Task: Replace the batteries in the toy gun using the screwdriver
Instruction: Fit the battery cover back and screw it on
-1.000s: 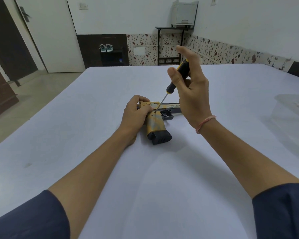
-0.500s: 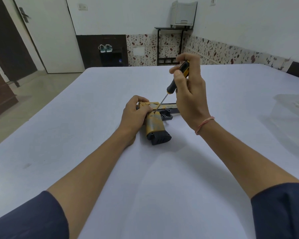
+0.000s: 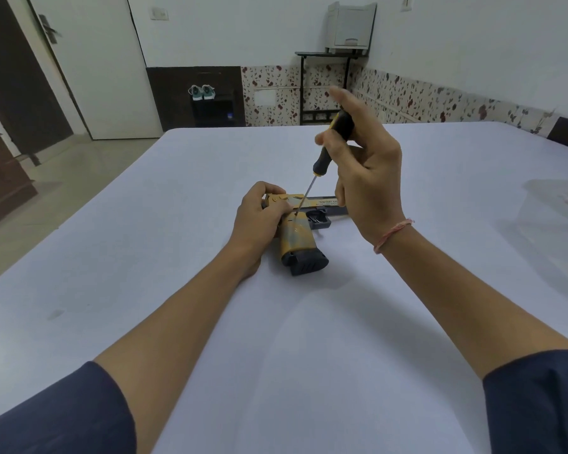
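Observation:
A yellow and dark grey toy gun [image 3: 298, 239] lies on its side on the white table [image 3: 177, 257], grip toward me, barrel pointing right. My left hand [image 3: 259, 221] presses on the gun's rear end and holds it down. My right hand [image 3: 364, 178] is closed around the black and yellow handle of a screwdriver [image 3: 328, 149]. The thin shaft slants down to the left, and its tip rests on the gun's side just above the grip. My right palm hides part of the barrel.
A clear plastic container [image 3: 558, 208] sits at the table's right edge. Beyond the table stand a small dark stand with a grey box [image 3: 350, 26], a pair of shoes [image 3: 201, 92] and a white door [image 3: 89, 60].
My right fingers have shifted on the screwdriver handle, closing and then spreading again, with the index finger now lifted. The tip stays on the same spot. Gun and left hand have not moved.

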